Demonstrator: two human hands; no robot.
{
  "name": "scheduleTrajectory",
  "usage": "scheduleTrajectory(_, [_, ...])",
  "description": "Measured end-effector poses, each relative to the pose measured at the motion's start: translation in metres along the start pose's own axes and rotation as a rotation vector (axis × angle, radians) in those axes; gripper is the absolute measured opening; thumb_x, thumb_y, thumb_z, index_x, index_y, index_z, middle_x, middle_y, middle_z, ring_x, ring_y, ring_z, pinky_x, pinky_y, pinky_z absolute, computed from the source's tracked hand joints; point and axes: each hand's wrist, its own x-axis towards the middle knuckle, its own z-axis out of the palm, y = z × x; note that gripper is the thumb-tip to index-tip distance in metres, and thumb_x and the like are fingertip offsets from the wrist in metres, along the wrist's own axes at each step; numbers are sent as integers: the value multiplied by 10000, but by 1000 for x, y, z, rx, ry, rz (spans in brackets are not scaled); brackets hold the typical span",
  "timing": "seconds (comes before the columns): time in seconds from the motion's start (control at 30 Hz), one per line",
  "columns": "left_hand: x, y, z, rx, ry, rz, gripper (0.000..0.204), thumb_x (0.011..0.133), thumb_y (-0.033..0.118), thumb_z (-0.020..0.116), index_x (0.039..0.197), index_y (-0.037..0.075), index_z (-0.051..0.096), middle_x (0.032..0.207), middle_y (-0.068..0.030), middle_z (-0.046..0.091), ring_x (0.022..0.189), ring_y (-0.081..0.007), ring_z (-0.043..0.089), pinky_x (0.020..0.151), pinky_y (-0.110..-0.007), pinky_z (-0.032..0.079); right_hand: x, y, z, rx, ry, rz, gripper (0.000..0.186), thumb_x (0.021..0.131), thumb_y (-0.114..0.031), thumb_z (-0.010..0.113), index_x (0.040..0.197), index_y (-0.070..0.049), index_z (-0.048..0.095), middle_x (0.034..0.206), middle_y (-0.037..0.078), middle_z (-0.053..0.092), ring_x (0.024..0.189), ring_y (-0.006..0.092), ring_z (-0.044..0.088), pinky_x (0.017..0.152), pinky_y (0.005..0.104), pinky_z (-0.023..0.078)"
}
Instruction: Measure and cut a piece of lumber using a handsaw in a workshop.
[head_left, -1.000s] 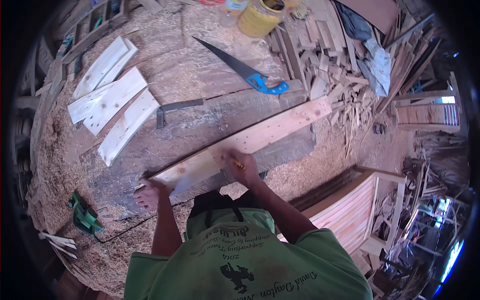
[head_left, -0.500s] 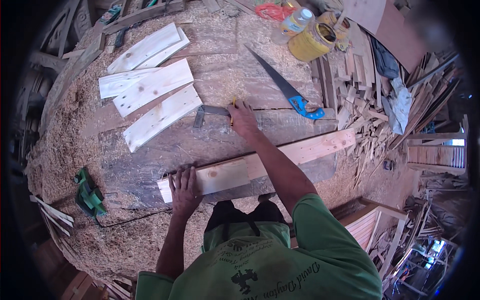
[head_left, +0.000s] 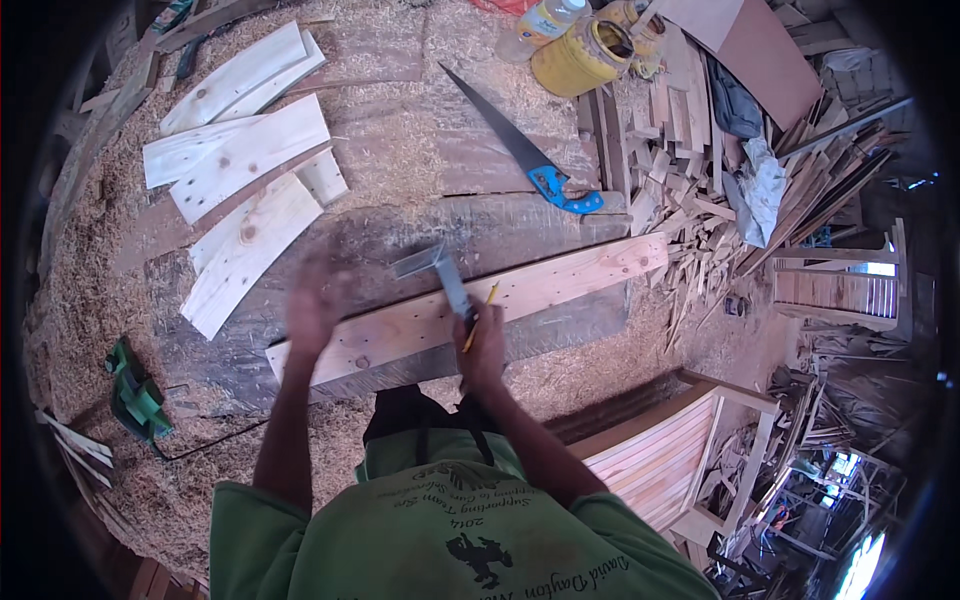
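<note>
My right hand is closed round a try square and a yellow pencil, above the middle of a long pale board. The square's metal blade and stock stick out past my fingers toward the far edge of that board. Smeared by motion, my left hand is over the bench near the long board's left end; its fingers cannot be made out. Left of it, a short cut board rests on top of another, close to several more short boards.
A handsaw with a blue handle lies beyond the long board. Farther back stand a yellow tub and a plastic bottle. A green power planer sits at the left, its cord trailing. Offcuts are heaped on the right.
The short board has gone from the long board to the pile at the left. My left hand has lifted off the wood. My right hand has brought the square and pencil nearer, over the long board.
</note>
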Motion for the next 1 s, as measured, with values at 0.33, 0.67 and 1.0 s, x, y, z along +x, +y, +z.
scheduleTrajectory(0.33, [-30, 73, 105, -69, 8, 3, 422, 969, 214, 794, 1375, 123, 724, 1311, -150, 652, 1204, -389, 590, 1042, -541, 480, -72, 2, 10, -1, -101, -16, 616, 983, -6, 692, 1574, -36, 520, 1254, 254, 561, 1119, 450, 614, 945, 528, 541])
scheduleTrajectory(0.67, [-41, 79, 112, 21, 115, 128, 370, 1013, 222, 736, 1372, 133, 728, 1248, -114, 695, 1151, -373, 614, 1003, -510, 490, -82, 58, -78, 78, -64, 59, 411, 1113, -108, 632, 1508, -3, 582, 1143, 210, 701, 1012, 287, 700, 894, 411, 581])
scheduleTrajectory(1.0, [-42, 76, 115, 55, 145, 163, 361, 1022, 227, 736, 1370, 130, 748, 1215, -104, 698, 1123, -352, 628, 987, -482, 521, -77, 43, -100, 162, -202, 109, 306, 1104, -99, 603, 1381, 22, 647, 1096, 153, 782, 966, 174, 735, 846, 335, 594])
